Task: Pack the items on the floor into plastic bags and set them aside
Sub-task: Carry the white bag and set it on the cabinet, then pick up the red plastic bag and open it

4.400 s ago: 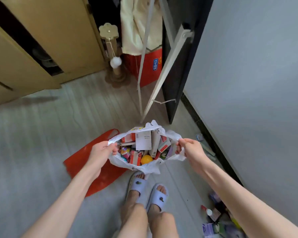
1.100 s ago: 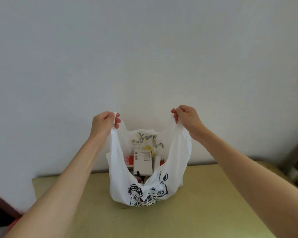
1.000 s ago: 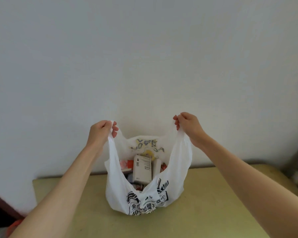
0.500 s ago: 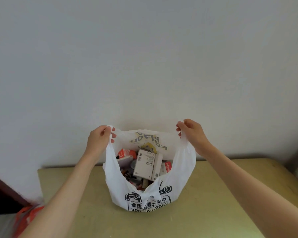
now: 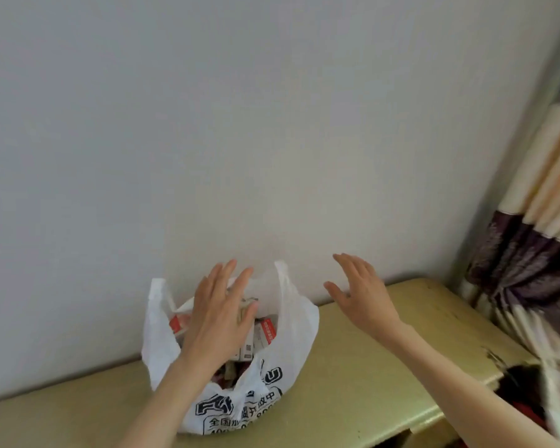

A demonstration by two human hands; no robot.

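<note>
A white plastic bag [image 5: 291, 337] with black printed lettering stands on a yellowish table [image 5: 369, 383] against the wall. Small red and white boxes [image 5: 265, 331] fill it, partly hidden. My left hand [image 5: 220, 315] hovers over the bag's open mouth with fingers spread, holding nothing. My right hand [image 5: 359, 292] is open too, in the air to the right of the bag, apart from it. Both bag handles stand free.
A plain pale wall [image 5: 240, 124] rises right behind the table. A striped purple and cream curtain [image 5: 537, 227] hangs at the right edge. Something dark lies below the table's right corner [image 5: 521, 379].
Both hands have let go of the bag's handles. The bag now rests on the table on its own. The view has swung to the right, bringing the curtain into sight.
</note>
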